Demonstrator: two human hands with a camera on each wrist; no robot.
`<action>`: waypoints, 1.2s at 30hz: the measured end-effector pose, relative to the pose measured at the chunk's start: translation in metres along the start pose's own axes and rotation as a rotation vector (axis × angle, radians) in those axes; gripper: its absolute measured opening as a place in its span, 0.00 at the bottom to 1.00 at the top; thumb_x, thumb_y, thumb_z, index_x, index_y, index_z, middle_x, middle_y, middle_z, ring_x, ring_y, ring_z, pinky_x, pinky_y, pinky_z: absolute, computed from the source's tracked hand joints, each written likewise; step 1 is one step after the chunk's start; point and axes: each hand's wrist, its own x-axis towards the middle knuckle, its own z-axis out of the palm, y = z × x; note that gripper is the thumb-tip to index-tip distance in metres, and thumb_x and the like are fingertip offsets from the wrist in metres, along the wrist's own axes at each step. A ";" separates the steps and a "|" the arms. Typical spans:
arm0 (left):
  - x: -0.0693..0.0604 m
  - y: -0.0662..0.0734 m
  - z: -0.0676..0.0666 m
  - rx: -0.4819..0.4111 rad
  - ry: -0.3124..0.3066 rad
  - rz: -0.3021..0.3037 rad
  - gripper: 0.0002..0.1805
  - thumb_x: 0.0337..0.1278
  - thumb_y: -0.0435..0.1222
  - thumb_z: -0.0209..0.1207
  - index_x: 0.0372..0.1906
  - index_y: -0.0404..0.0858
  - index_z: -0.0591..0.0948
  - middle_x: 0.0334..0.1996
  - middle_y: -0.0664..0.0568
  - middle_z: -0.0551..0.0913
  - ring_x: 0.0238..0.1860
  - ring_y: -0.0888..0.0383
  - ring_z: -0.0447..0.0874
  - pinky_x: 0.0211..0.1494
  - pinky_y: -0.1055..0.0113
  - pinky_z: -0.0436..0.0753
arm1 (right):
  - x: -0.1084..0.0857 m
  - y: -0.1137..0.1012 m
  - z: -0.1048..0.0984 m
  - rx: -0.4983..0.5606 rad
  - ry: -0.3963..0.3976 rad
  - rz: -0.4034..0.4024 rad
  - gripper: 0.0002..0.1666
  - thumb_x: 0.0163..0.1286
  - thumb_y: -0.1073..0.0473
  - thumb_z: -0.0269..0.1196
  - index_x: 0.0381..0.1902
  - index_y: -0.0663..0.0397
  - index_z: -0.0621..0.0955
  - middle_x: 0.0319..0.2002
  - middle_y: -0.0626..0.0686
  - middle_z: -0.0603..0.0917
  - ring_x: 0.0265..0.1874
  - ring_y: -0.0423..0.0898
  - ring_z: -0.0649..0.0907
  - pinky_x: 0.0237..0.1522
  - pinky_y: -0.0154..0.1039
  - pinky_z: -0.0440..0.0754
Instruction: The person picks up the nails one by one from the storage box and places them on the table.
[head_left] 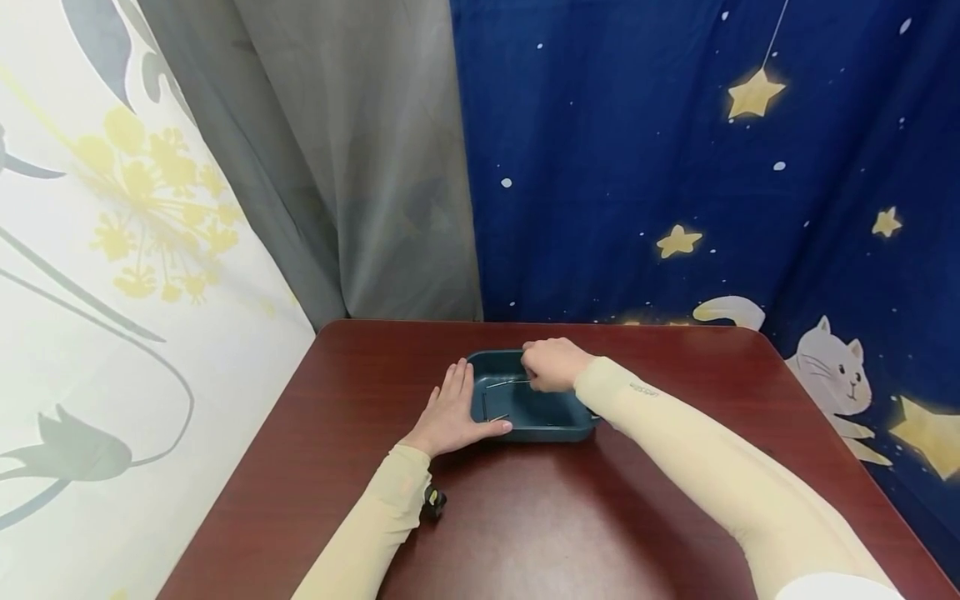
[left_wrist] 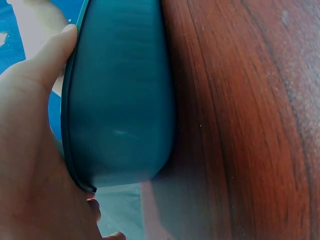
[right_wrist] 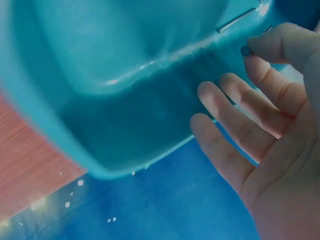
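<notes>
The person's bare left hand point(head_left: 450, 417) has its fingers extended and its thumb spread wide; a long cream fabric sleeve point(head_left: 371, 525) covers that forearm. The bare right hand point(head_left: 557, 365) pinches between thumb and index fingertip, its other fingers loosely bent, the cream-sleeved right arm point(head_left: 697, 467) angled inward.

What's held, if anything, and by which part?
Right hand pinches a thin, straight, silver metallic rod near one end; left hand rests against a dark-teal rectangular tray.
</notes>
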 end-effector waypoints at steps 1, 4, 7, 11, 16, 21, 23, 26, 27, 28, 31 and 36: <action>0.000 0.000 0.000 -0.003 0.000 0.001 0.74 0.40 0.82 0.50 0.81 0.35 0.43 0.81 0.48 0.35 0.80 0.49 0.34 0.75 0.41 0.51 | -0.004 0.002 -0.002 0.001 0.005 -0.004 0.16 0.63 0.57 0.68 0.17 0.38 0.77 0.30 0.42 0.73 0.19 0.38 0.73 0.23 0.36 0.73; 0.001 0.000 -0.001 -0.009 0.004 0.004 0.74 0.41 0.82 0.51 0.81 0.35 0.44 0.81 0.47 0.36 0.80 0.48 0.34 0.75 0.41 0.51 | -0.015 0.007 -0.009 0.022 0.018 -0.013 0.17 0.66 0.58 0.66 0.18 0.38 0.77 0.33 0.44 0.75 0.21 0.40 0.75 0.21 0.36 0.72; 0.001 0.000 0.000 -0.008 0.002 -0.002 0.74 0.40 0.82 0.51 0.81 0.35 0.43 0.81 0.48 0.36 0.80 0.49 0.34 0.75 0.41 0.51 | -0.025 0.010 -0.016 0.028 0.046 -0.004 0.18 0.67 0.59 0.64 0.17 0.37 0.76 0.44 0.47 0.80 0.32 0.43 0.81 0.22 0.35 0.74; 0.002 -0.001 0.002 -0.007 0.007 0.000 0.74 0.40 0.82 0.51 0.81 0.36 0.43 0.81 0.48 0.35 0.80 0.49 0.34 0.75 0.41 0.51 | -0.040 0.014 -0.021 0.009 0.121 0.024 0.19 0.67 0.60 0.64 0.16 0.39 0.76 0.58 0.54 0.80 0.52 0.51 0.81 0.27 0.39 0.77; 0.001 0.000 0.003 -0.021 0.015 0.009 0.74 0.40 0.81 0.53 0.81 0.35 0.44 0.81 0.48 0.36 0.80 0.48 0.36 0.75 0.40 0.52 | -0.062 0.020 -0.025 -0.030 0.236 0.046 0.16 0.65 0.62 0.65 0.18 0.42 0.77 0.60 0.59 0.79 0.59 0.57 0.76 0.39 0.49 0.81; 0.000 -0.001 0.002 -0.023 0.017 0.013 0.73 0.41 0.81 0.52 0.81 0.35 0.44 0.81 0.49 0.35 0.80 0.49 0.34 0.75 0.40 0.51 | -0.087 0.031 -0.027 -0.028 0.290 0.088 0.15 0.63 0.63 0.65 0.18 0.42 0.77 0.61 0.59 0.78 0.62 0.59 0.73 0.51 0.63 0.75; 0.000 -0.003 0.003 -0.014 0.016 0.009 0.74 0.40 0.82 0.50 0.81 0.36 0.43 0.81 0.50 0.34 0.80 0.49 0.34 0.75 0.41 0.51 | -0.096 0.037 -0.026 0.000 0.281 0.125 0.16 0.62 0.62 0.66 0.18 0.40 0.77 0.62 0.59 0.77 0.65 0.61 0.71 0.56 0.68 0.70; 0.001 -0.003 0.003 -0.008 0.013 0.007 0.74 0.40 0.83 0.50 0.81 0.37 0.42 0.81 0.50 0.34 0.80 0.49 0.34 0.75 0.41 0.51 | -0.111 0.043 -0.027 0.060 0.270 0.193 0.17 0.59 0.61 0.69 0.16 0.38 0.76 0.64 0.59 0.75 0.69 0.62 0.66 0.62 0.73 0.60; 0.001 -0.003 0.003 -0.004 0.009 0.003 0.74 0.39 0.83 0.49 0.81 0.37 0.42 0.81 0.51 0.33 0.80 0.50 0.34 0.76 0.42 0.51 | -0.115 0.044 -0.027 0.077 0.269 0.214 0.17 0.58 0.60 0.69 0.16 0.38 0.76 0.65 0.59 0.75 0.70 0.63 0.65 0.63 0.74 0.57; 0.001 -0.003 0.002 0.001 0.004 0.001 0.74 0.39 0.83 0.49 0.81 0.37 0.42 0.81 0.51 0.33 0.80 0.50 0.34 0.76 0.42 0.51 | -0.120 0.046 -0.026 0.093 0.272 0.233 0.17 0.57 0.60 0.70 0.15 0.38 0.76 0.65 0.59 0.74 0.71 0.64 0.63 0.63 0.76 0.55; 0.001 -0.002 0.002 0.005 -0.002 -0.003 0.74 0.39 0.83 0.49 0.81 0.37 0.41 0.81 0.51 0.33 0.80 0.51 0.32 0.76 0.42 0.51 | -0.133 0.050 -0.024 0.111 0.292 0.270 0.16 0.56 0.59 0.70 0.15 0.36 0.77 0.65 0.60 0.74 0.72 0.64 0.61 0.63 0.77 0.52; -0.001 -0.004 0.003 -0.018 0.012 0.009 0.73 0.41 0.82 0.51 0.81 0.36 0.43 0.82 0.49 0.35 0.80 0.49 0.34 0.75 0.41 0.51 | -0.154 0.057 -0.018 0.139 0.322 0.325 0.15 0.55 0.61 0.70 0.16 0.38 0.78 0.67 0.62 0.72 0.73 0.67 0.58 0.64 0.78 0.46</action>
